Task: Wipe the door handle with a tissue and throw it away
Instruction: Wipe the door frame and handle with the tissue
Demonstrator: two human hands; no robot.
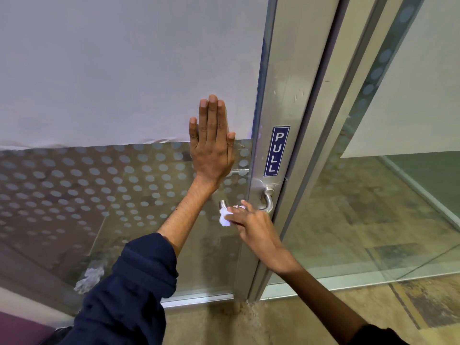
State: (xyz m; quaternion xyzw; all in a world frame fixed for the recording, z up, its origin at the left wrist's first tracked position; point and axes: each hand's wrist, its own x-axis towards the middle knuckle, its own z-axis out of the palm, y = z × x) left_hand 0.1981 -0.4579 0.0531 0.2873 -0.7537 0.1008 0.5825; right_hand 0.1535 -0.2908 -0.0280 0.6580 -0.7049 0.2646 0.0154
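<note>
A silver lever door handle (267, 200) sticks out of the metal door frame below a blue PULL sticker (276, 150). My right hand (254, 227) holds a crumpled white tissue (224, 217) pressed against the lever's left end, and the hand covers the middle of the lever. My left hand (211, 143) lies flat on the glass door (124, 95) above and left of the handle, its fingers straight and together, holding nothing.
The door glass has frosted film above and a dotted band lower down. A second glass panel (398, 195) stands to the right of the frame. A pale crumpled patch (89, 277) shows low in the glass at left. The floor (298, 324) is mottled beige.
</note>
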